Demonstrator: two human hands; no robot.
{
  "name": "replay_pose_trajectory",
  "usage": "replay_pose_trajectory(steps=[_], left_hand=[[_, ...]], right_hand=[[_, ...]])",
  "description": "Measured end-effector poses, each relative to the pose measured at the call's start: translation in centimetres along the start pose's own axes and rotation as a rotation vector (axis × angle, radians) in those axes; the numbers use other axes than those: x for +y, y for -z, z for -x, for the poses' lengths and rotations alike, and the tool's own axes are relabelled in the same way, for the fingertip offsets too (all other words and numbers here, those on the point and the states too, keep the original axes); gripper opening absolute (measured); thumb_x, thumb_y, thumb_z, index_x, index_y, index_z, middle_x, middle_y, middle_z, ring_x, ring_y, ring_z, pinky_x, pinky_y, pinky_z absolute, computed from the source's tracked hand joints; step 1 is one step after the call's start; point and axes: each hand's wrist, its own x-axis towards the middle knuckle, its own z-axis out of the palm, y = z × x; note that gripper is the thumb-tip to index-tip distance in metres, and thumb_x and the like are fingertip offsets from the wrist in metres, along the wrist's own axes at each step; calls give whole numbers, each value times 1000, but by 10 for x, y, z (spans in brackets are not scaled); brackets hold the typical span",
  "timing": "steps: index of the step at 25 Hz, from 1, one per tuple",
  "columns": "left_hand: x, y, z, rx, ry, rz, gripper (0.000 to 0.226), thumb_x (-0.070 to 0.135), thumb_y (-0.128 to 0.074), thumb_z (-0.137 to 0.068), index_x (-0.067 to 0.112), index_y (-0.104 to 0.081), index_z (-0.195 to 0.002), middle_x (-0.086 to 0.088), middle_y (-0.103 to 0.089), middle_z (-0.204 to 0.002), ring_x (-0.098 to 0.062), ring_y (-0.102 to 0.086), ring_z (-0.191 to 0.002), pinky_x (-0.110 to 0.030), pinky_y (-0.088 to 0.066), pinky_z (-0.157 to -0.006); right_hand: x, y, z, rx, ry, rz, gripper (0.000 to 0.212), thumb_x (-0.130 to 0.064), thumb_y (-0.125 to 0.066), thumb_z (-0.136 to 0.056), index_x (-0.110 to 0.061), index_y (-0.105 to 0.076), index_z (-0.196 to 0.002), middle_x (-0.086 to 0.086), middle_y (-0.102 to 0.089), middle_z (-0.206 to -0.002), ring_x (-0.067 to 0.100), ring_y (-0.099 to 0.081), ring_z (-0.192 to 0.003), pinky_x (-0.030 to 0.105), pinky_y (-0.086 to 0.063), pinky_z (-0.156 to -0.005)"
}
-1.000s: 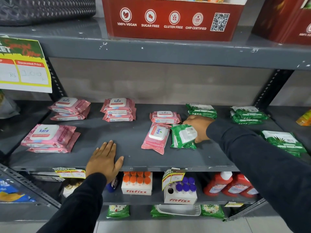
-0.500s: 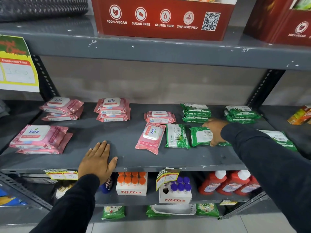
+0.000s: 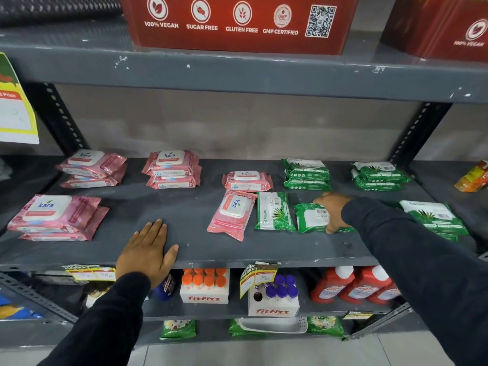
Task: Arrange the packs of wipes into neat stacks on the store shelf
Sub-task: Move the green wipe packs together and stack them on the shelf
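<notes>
The right hand (image 3: 333, 211) is curling its fingers over a loose green pack (image 3: 311, 217) right of the lone pink pack (image 3: 232, 215), needing a lift onto a green stack, while the left hand (image 3: 146, 253) is lying flat and empty

Retail shop, grocery or general store. Grey slotted-angle steel shelf (image 3: 200, 249) in tiers; packaged goods laid out by brand: pink wipes packs (image 3: 171, 165), green wipes packs (image 3: 306, 174), boxed Fitfizz bottles (image 3: 204, 286), red bottles (image 3: 335, 285). Yellow price tags (image 3: 91, 273) clipped to shelf edges; discount-price poster (image 3: 15, 112) at left; red display carton (image 3: 237, 22) above.
</notes>
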Motion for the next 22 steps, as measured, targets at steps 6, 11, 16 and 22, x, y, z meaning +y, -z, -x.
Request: replay_pose_trajectory(steps=[6, 11, 16, 22], left_hand=[[1, 1, 0, 7, 0, -12, 82, 60, -10, -85, 7, -36, -141, -10, -34, -151, -26, -28, -139, -41, -21, -114], [-1, -2, -1, -3, -5, -22, 82, 61, -8, -85, 8, -33, -143, -9, -31, -152, -25, -27, -140, -41, -20, -114], [-1, -3, -2, -1, -2, -16, 83, 62, -7, -84, 9, -32, -144, -8, -29, -153, -25, -25, -140, -41, -20, -115], [-1, 0, -1, -13, -8, -14, 83, 62, -7, -84, 9, -32, -143, -8, -29, -153, -25, -25, -140, -41, -21, -115]], right_hand=[[9, 21, 10, -97, -18, -104, 110, -23, -83, -71, -17, -12, -154, 9, -27, -157, 28, -35, -139, 35, -36, -111], [45, 62, 21, 172, -164, -316, 73, -14, -73, -81, -11, -38, -145, 9, -55, -137, 27, -54, -120, 28, -43, -96], [23, 44, 34, -121, -397, -520, 43, -34, -76, -80, 1, -60, -99, 11, -65, -82, 20, -63, -68, 27, -54, -55], [-20, 41, 22, -28, -475, -311, 87, -69, -39, -87, -7, -30, -148, 13, -34, -153, 31, -35, -139, 41, -34, -111]])
